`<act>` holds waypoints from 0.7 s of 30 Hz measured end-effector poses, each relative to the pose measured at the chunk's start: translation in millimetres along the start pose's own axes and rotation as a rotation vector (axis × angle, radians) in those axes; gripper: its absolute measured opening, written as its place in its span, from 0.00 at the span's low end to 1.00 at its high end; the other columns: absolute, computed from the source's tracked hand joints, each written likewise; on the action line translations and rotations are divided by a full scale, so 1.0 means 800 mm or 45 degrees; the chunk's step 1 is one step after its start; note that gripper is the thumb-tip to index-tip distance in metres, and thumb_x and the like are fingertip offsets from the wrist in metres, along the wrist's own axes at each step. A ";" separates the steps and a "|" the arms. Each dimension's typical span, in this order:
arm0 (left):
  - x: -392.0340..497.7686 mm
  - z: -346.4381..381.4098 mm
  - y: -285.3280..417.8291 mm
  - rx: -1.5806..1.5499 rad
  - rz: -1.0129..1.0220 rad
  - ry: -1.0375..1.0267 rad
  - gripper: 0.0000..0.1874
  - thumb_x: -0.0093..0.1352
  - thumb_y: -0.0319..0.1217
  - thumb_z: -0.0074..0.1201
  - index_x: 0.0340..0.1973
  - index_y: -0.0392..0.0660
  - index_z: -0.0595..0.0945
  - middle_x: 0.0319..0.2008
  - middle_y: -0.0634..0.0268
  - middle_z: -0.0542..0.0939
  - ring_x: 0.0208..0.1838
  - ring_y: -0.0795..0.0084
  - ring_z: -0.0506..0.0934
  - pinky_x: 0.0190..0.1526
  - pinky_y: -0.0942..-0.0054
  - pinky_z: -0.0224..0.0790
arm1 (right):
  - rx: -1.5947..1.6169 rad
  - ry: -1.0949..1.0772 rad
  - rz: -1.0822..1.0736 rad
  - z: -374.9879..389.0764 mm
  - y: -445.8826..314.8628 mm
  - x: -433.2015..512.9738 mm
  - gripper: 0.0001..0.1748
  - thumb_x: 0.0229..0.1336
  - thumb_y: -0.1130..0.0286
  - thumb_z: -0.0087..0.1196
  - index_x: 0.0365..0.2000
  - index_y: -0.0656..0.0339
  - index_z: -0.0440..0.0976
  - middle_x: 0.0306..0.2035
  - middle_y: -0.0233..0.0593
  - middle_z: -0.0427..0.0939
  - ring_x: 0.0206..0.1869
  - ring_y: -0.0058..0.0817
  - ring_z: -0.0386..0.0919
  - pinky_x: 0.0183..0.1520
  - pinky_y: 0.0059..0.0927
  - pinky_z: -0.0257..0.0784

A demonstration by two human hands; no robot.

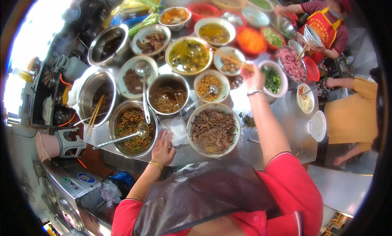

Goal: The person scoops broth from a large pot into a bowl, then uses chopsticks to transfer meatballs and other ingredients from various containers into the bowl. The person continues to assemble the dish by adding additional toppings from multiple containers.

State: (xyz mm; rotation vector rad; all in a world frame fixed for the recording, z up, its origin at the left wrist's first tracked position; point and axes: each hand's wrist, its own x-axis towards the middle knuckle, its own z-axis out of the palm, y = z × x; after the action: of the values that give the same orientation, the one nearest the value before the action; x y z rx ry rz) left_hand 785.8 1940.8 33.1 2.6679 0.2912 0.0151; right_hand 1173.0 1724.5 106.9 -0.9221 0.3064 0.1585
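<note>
My right hand is closed around a pair of wooden chopsticks, which reach up and left over the bowls. Their tips are near the right rim of a bowl of green vegetables in yellow liquid and above a bowl of small brown round items. Flat on the steel table's front edge rests my left hand, fingers apart, beside a white cloth. It is next to a steel pot of chopped seasoned food with a ladle. A bowl of sliced meat stands between my arms.
Steel pots of dark food stand at the left. A bowl of chickpeas holds a spoon. At the right are a bowl of raw minced meat and stacked white bowls. A co-worker in a red apron holds a bowl; another person stands nearer.
</note>
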 end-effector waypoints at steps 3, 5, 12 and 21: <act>0.001 -0.001 0.000 0.018 0.015 0.012 0.31 0.60 0.37 0.48 0.59 0.46 0.63 0.64 0.52 0.55 0.67 0.53 0.53 0.66 0.59 0.42 | -0.018 -0.046 -0.119 -0.024 -0.038 -0.014 0.13 0.57 0.64 0.49 0.33 0.65 0.70 0.31 0.45 0.77 0.29 0.32 0.78 0.35 0.29 0.77; 0.000 0.001 0.000 0.020 0.020 0.022 0.31 0.60 0.37 0.48 0.59 0.46 0.63 0.63 0.52 0.56 0.67 0.52 0.53 0.66 0.59 0.42 | -0.125 -0.109 -0.145 -0.019 -0.045 -0.018 0.15 0.58 0.62 0.49 0.34 0.66 0.70 0.32 0.44 0.76 0.28 0.31 0.78 0.34 0.29 0.77; -0.001 0.003 -0.001 0.002 0.018 0.044 0.30 0.60 0.37 0.48 0.58 0.46 0.64 0.63 0.52 0.56 0.66 0.52 0.54 0.66 0.59 0.43 | -0.563 -0.404 -0.318 0.059 0.004 -0.007 0.14 0.61 0.65 0.47 0.35 0.67 0.73 0.28 0.40 0.77 0.24 0.26 0.78 0.28 0.21 0.75; -0.001 0.001 -0.001 -0.002 -0.013 0.028 0.30 0.60 0.38 0.48 0.59 0.48 0.64 0.64 0.54 0.56 0.67 0.54 0.53 0.66 0.60 0.44 | -0.557 -0.281 -0.291 0.080 0.044 0.014 0.14 0.61 0.65 0.47 0.33 0.69 0.72 0.26 0.42 0.77 0.21 0.27 0.77 0.25 0.22 0.75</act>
State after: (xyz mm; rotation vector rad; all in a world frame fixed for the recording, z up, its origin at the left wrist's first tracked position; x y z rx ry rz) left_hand 785.0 1940.6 31.9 2.6665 0.3112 0.0412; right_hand 1186.7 1796.9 112.7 -1.3519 -0.0450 0.1169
